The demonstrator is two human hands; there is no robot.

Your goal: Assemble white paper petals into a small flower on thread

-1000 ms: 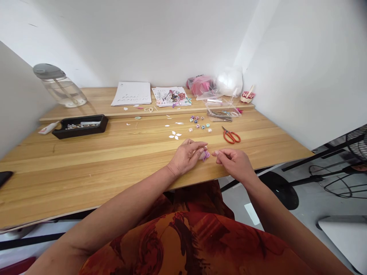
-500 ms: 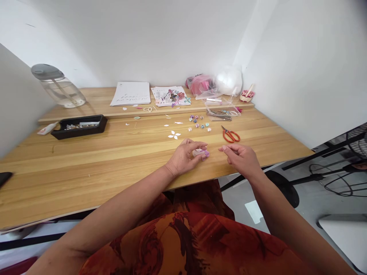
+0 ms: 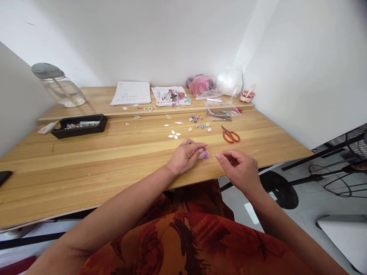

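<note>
My left hand (image 3: 186, 156) rests near the front edge of the wooden table (image 3: 86, 160), its fingers closed on a small purple paper flower piece (image 3: 205, 154). My right hand (image 3: 237, 168) hovers just to the right of it, thumb and forefinger pinched together; whatever they hold is too small to make out. Beyond my hands lie white paper petals (image 3: 174, 135) and a scatter of small coloured rolled paper coils (image 3: 200, 123).
Orange scissors (image 3: 231, 135) lie right of the coils. A black tray (image 3: 80, 125), a glue tube (image 3: 47, 127) and a water bottle (image 3: 59, 85) are at the left. Papers (image 3: 132, 93), a decorated sheet (image 3: 171, 96), plastic bags (image 3: 215, 84) and a clear box (image 3: 222, 109) sit at the back.
My right hand drew away to the right from the purple piece, then came back down and closer to it. My left hand stayed put on the piece.
</note>
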